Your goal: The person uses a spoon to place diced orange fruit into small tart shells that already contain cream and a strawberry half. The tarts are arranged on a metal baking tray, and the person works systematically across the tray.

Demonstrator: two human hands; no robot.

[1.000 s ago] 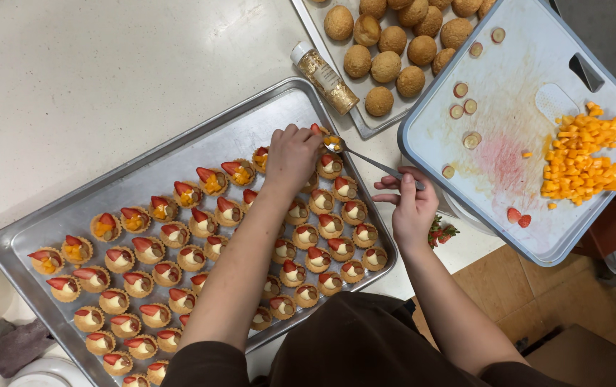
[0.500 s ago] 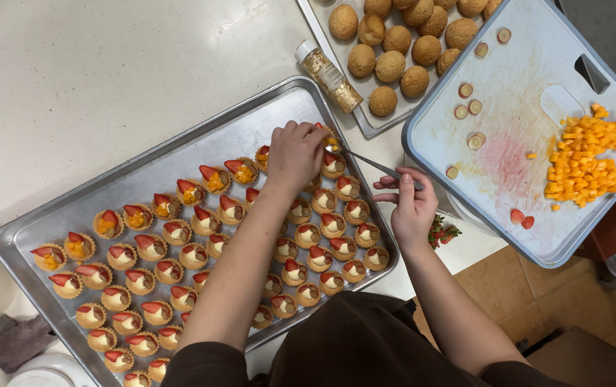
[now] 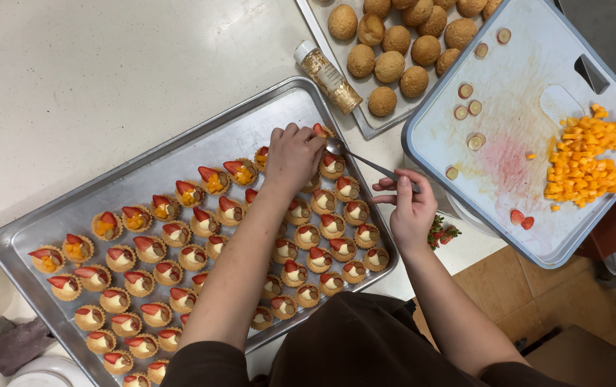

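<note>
Since half a second ago my left hand (image 3: 293, 154) has barely shifted; fingers bunched over a tartlet (image 3: 332, 166) at the baking tray's (image 3: 71, 215) far right corner. Head view: my right hand (image 3: 409, 208) pinches a spoon (image 3: 365, 161), bowl beside that tartlet. Tartlet: small golden shell, pale cream, red strawberry wedge.
</note>
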